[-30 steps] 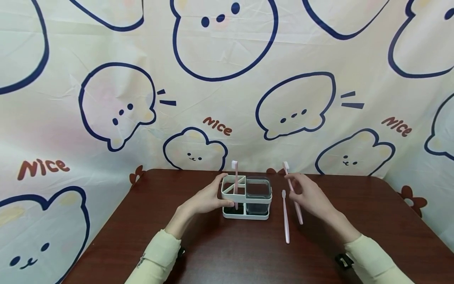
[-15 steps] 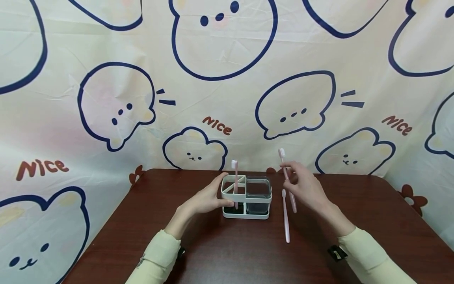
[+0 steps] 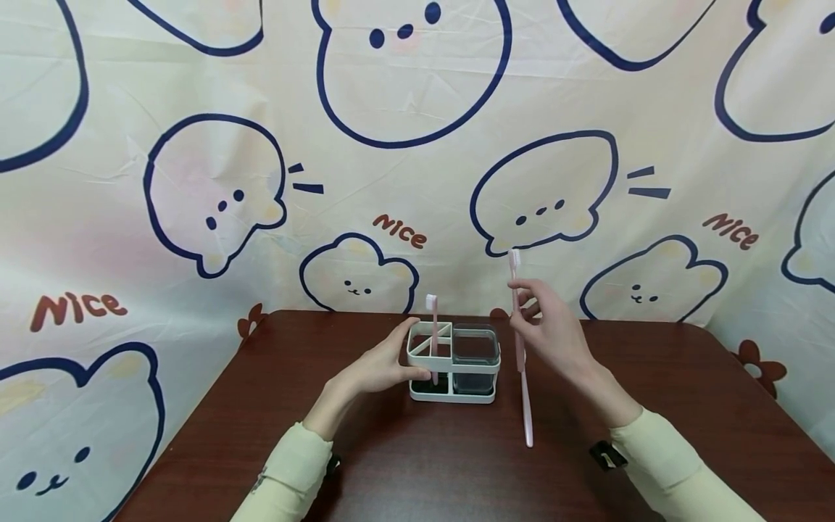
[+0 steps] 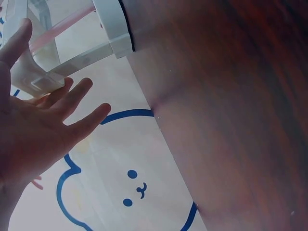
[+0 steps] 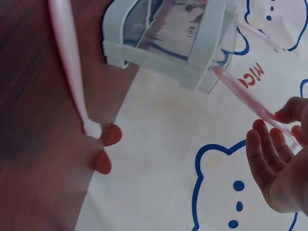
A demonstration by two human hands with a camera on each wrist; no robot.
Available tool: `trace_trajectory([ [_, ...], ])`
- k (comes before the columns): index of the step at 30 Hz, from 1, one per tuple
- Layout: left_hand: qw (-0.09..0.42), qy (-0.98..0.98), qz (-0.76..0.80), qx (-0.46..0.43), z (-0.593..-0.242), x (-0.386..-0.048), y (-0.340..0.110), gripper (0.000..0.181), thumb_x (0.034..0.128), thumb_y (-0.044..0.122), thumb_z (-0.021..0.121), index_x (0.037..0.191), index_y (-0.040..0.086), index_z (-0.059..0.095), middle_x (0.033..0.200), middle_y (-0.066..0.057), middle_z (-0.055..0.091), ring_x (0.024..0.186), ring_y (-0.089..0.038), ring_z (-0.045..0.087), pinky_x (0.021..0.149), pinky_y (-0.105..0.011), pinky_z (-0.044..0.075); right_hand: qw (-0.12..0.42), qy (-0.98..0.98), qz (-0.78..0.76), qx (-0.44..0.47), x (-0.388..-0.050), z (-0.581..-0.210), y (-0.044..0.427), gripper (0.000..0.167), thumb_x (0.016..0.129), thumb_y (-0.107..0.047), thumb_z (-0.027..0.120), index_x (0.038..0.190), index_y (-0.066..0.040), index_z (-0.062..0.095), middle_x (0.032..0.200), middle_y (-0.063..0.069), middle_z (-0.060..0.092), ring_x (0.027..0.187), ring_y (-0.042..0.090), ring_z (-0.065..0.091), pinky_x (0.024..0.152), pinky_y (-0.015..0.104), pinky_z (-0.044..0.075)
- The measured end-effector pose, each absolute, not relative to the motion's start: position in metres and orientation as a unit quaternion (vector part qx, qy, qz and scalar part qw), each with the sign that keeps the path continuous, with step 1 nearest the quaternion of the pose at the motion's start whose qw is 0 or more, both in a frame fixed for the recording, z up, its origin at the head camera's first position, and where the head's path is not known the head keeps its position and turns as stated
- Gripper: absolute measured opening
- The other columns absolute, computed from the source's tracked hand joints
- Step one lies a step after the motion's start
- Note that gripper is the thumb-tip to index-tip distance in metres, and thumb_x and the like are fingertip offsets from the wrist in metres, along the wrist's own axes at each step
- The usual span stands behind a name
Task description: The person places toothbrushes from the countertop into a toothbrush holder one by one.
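Note:
My left hand grips the left side of a white toothbrush holder, its thumb in front and fingers behind. A pink toothbrush stands bristles up in one of the holder's left compartments; a clear cup fills the right side. To the right, my right hand pinches a second pink toothbrush between thumb and fingers, above the table and nearly upright with bristles up. Below it a third pink toothbrush lies on the table, its head partly hidden behind the held one in the head view.
The dark brown wooden table carries all of this. Behind it and at both sides hangs a pale cloth printed with blue cartoon outlines. Black straps show at the wrists.
My right hand has lifted its toothbrush and carried it left toward the holder, turning it more upright. The left hand, the holder and the lying toothbrush stay put.

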State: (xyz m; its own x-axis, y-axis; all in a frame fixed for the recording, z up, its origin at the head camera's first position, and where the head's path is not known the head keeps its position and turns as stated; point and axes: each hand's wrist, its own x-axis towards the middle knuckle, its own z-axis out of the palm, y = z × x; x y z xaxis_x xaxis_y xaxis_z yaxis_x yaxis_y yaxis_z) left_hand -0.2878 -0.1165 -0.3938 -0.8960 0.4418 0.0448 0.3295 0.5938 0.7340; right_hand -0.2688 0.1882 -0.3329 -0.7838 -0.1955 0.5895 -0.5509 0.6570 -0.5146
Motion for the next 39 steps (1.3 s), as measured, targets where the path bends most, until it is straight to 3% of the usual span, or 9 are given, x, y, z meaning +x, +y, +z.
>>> trace_trajectory([
  [14,0.069,0.886,0.404,0.216,-0.392,-0.285,-0.115,0.098,0.0820,0.038,0.081,0.157,0.019,0.020,0.158,-0.010,0.031,0.138,-0.028,0.040,0.112,-0.064,0.032,0.290,-0.850,0.367,0.244,-0.267,-0.319,0.163,0.044,0.089,-0.003,0.070,0.131,-0.009,0.057,0.103,0.010,0.064,0.072,0.015,0.065,0.067,0.026,0.058],
  [21,0.066,0.888,0.400,0.215,-0.392,-0.286,-0.115,0.097,0.0816,0.039,0.081,0.156,0.021,0.021,0.159,-0.009,0.031,0.140,-0.028,0.039,0.113,-0.063,0.032,0.310,-0.833,0.379,0.256,-0.269,-0.317,0.151,0.042,0.089,-0.003,0.070,0.129,-0.008,0.057,0.105,0.011,0.064,0.071,0.017,0.068,0.066,0.032,0.060],
  [31,0.072,0.885,0.406,0.218,-0.392,-0.288,-0.116,0.097,0.0818,0.038,0.081,0.156,0.022,0.021,0.156,-0.009,0.033,0.137,-0.027,0.041,0.113,-0.061,0.033,0.307,-0.821,0.398,0.271,-0.271,-0.312,0.133,0.045,0.087,0.000,0.072,0.129,-0.005,0.057,0.105,0.012,0.064,0.073,0.018,0.070,0.065,0.036,0.061],
  [39,0.066,0.890,0.394,0.221,-0.395,-0.290,-0.116,0.096,0.0817,0.040,0.081,0.156,0.024,0.022,0.156,-0.006,0.035,0.138,-0.025,0.041,0.114,-0.059,0.033,0.308,-0.821,0.393,0.278,-0.272,-0.312,0.124,0.044,0.088,0.000,0.071,0.129,-0.006,0.056,0.104,0.012,0.064,0.074,0.018,0.070,0.062,0.029,0.059],
])
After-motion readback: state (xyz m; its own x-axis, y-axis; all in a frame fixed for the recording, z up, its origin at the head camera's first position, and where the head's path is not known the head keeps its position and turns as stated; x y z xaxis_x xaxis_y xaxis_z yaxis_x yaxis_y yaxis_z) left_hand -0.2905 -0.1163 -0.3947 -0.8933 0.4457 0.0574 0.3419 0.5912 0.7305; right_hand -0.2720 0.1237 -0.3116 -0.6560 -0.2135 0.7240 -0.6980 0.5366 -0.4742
